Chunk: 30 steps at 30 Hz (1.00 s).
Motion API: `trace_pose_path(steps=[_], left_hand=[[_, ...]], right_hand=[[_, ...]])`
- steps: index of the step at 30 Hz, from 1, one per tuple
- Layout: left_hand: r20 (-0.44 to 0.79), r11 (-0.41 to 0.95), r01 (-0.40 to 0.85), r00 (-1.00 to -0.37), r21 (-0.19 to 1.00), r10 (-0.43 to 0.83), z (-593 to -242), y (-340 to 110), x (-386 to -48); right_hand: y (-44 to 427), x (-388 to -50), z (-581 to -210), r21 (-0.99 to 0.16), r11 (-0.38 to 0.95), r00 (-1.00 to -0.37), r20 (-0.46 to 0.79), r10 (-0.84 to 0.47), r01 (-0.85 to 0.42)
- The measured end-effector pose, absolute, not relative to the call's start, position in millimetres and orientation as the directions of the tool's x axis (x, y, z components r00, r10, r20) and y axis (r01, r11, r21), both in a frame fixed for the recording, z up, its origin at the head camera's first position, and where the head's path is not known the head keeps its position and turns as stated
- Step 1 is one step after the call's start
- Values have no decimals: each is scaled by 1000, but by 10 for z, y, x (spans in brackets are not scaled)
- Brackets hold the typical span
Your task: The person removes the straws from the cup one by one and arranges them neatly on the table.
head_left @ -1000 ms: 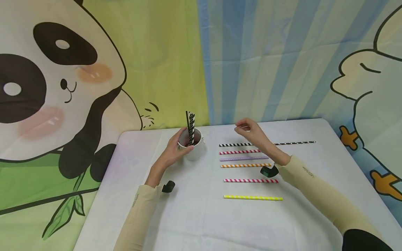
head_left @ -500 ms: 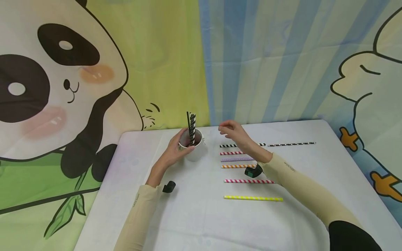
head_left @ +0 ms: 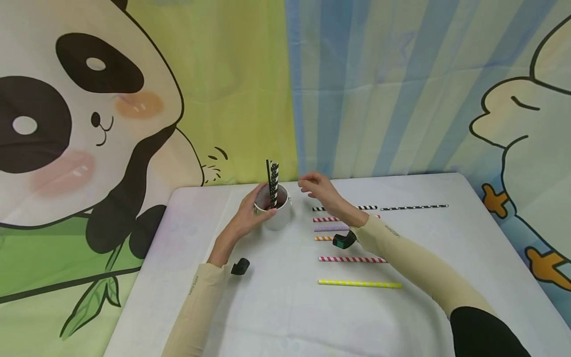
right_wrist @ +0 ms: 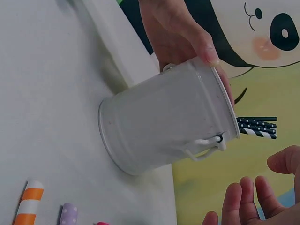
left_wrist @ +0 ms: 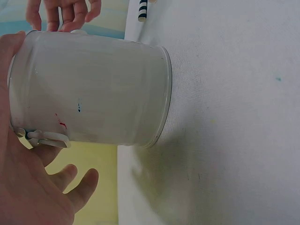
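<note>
A small white metal pail (head_left: 280,216) with side handles stands upright on the table. My left hand (head_left: 245,213) grips it by the rim, thumb at the front and fingers around the left side. Several black-and-white paper straws (right_wrist: 258,126), plain, dotted and striped, poke out of the pail's mouth. My right hand (head_left: 323,191) hovers just right of the pail, apart from it, holding nothing; its fingers (right_wrist: 248,204) are loosely bent in the right wrist view. Under the right forearm lie a red striped straw (head_left: 325,219), a lilac dotted straw (head_left: 330,228) and an orange striped straw (head_left: 323,238), each partly hidden.
On the white table (head_left: 267,307), a black-and-white striped straw (head_left: 368,207) and a dotted black straw (head_left: 415,207) lie at the back. Nearer are a pink striped straw (head_left: 352,259) and a yellow straw (head_left: 360,283). A printed curtain (head_left: 379,99) hangs behind.
My right hand has moved left, from above the back row of straws to beside the pail, uncovering the right part of that row. The left hand keeps its grip on the pail.
</note>
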<state>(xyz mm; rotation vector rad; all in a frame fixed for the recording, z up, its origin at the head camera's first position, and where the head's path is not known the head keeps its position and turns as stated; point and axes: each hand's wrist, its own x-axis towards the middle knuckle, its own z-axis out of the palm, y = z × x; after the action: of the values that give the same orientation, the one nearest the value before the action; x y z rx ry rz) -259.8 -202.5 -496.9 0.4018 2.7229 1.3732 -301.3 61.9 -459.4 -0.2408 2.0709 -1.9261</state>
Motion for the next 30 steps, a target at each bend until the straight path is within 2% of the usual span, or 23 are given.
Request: trace_pose_path(steps=[30], left_hand=[[128,513,277,-943,813,307,-4999,-2038,-2630]], right_hand=[[87,-3160,-4605,-987,160,-929,-74,-362,16]])
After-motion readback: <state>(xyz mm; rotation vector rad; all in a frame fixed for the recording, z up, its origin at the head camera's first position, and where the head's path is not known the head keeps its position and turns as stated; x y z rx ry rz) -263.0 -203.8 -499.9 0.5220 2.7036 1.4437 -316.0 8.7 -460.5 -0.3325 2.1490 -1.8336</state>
